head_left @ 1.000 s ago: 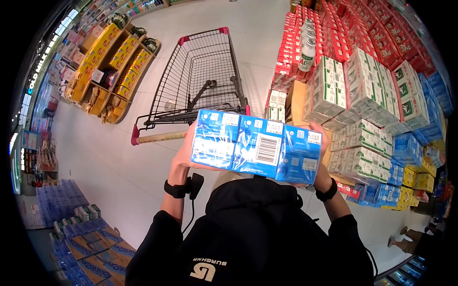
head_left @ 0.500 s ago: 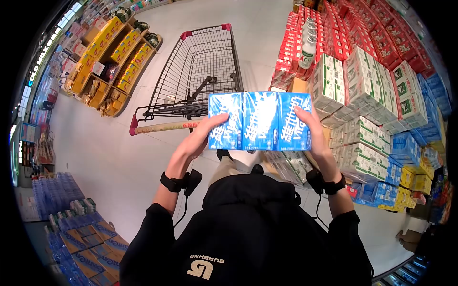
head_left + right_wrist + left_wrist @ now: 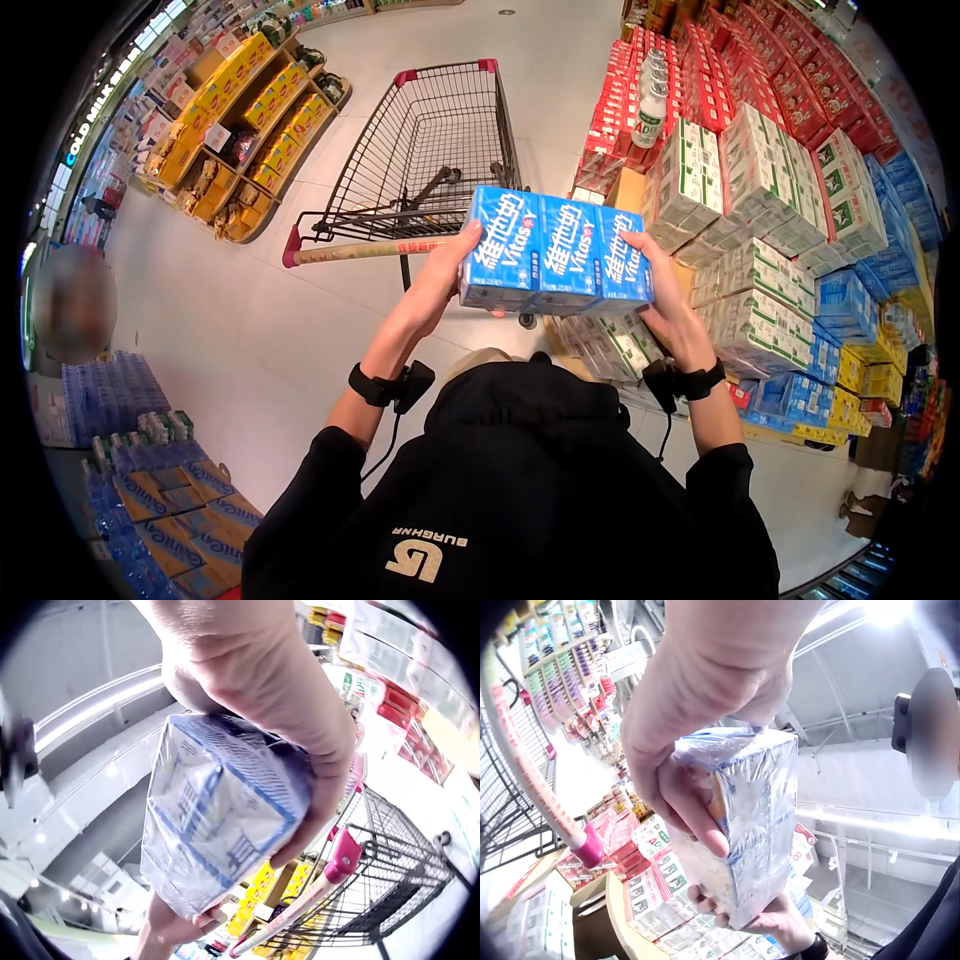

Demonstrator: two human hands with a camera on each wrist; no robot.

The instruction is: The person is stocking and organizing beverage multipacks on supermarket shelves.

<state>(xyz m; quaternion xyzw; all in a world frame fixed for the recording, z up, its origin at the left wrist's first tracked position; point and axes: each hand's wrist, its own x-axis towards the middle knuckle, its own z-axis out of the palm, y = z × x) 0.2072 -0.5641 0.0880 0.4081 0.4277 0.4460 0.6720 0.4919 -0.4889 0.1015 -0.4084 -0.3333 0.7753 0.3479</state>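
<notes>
A shrink-wrapped blue multipack of Vitasoy drink cartons point(image 3: 570, 245) is held up in front of the chest, its lettered fronts facing up toward the head. My left hand point(image 3: 435, 280) grips its left end, thumb on the near front corner. At the opposite end my right hand point(image 3: 670, 295) holds it, with the thumb over the front. In the left wrist view, the left fingers point(image 3: 697, 814) wrap under the wrapped pack point(image 3: 761, 802). The right wrist view has the right hand point(image 3: 277, 697) curled over the pack's end point(image 3: 214, 802).
An upright wire shopping cart point(image 3: 415, 160) stands just ahead, its handle point(image 3: 370, 250) toward me. Stacked white-and-green carton packs point(image 3: 755, 330) and red boxes point(image 3: 690, 90) line the right side. A yellow-stocked wooden shelf point(image 3: 240, 130) is at left; bottled-water packs point(image 3: 180, 510) sit at lower left.
The multipack has turned from its barcode side to its lettered fronts, then tilted and shifted slightly right. Both hands have changed their hold during the turn, with thumbs now at the front.
</notes>
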